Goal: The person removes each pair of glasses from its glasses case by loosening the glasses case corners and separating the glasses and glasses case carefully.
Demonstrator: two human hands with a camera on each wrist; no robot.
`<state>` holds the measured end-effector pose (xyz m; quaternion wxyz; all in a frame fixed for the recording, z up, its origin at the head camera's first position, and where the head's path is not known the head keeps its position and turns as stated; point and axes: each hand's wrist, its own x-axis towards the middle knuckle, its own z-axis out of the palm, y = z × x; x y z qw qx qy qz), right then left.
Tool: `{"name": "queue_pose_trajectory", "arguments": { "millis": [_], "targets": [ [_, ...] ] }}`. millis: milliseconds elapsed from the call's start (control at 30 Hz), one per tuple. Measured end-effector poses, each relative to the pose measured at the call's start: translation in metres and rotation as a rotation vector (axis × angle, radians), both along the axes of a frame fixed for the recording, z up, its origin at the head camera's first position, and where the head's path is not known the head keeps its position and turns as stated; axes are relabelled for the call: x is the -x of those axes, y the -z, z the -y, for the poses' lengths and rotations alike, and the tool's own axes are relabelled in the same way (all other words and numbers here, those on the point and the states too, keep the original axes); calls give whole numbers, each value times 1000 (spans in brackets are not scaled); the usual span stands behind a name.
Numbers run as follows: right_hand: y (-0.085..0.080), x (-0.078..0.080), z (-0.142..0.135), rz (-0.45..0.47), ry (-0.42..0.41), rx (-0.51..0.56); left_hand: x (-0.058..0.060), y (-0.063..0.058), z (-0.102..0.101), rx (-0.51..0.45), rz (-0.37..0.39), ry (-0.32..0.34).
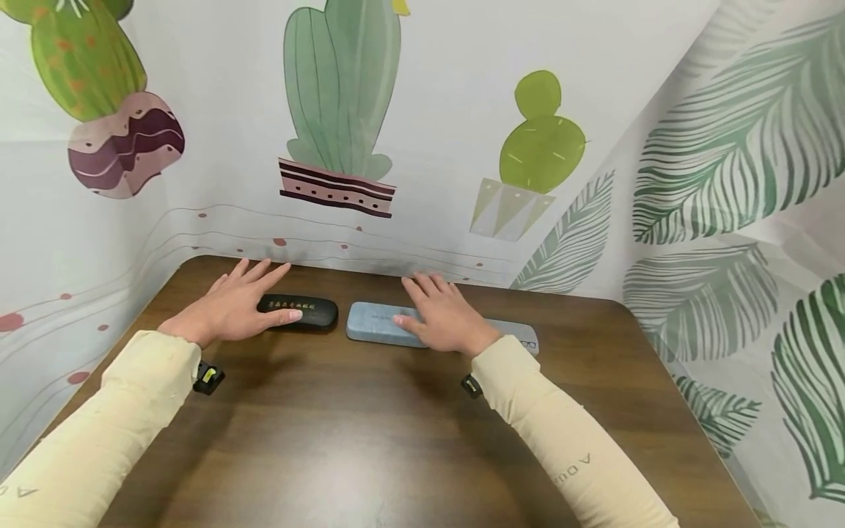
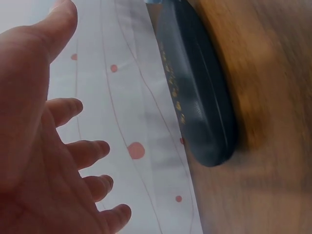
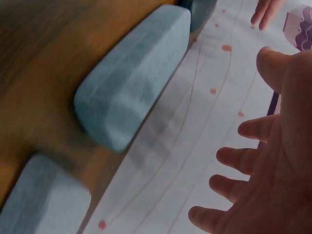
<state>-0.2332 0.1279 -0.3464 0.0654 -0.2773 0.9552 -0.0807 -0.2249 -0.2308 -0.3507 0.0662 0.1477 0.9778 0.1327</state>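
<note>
Three glasses cases lie in a row along the table's far edge. The black case [image 1: 318, 315] has gold lettering on its lid and is partly covered by my left hand [image 1: 231, 306] in the head view. In the left wrist view, that hand hovers apart from the black case [image 2: 202, 92], fingers spread and nothing held. My right hand [image 1: 450, 314] is above the blue case [image 1: 372, 323] and the grey-blue case [image 1: 521, 336], hiding their neighbouring ends. Its spread fingers are clear of both the blue case [image 3: 134, 83] and the grey-blue case [image 3: 46, 200] in the right wrist view.
The brown wooden table [image 1: 330, 440] reaches back to a white cloth backdrop [image 1: 449, 147] printed with cacti and leaves. Cloth also hangs along the left and right sides. A small black device [image 1: 208, 377] is strapped under the left wrist, another [image 1: 472, 385] under the right.
</note>
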Motion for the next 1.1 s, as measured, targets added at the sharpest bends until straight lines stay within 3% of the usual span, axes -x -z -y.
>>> {"name": "queue_pose_trajectory", "arguments": {
  "millis": [367, 733, 1100],
  "targets": [
    [11, -1, 39, -8, -26, -31, 4, 12, 12, -16, 21, -9],
    [24, -2, 81, -25, -35, -64, 10, 27, 26, -104, 107, -26],
    [39, 1, 114, -69, -42, -136, 17, 37, 38, -129, 125, 3]
  ]
}}
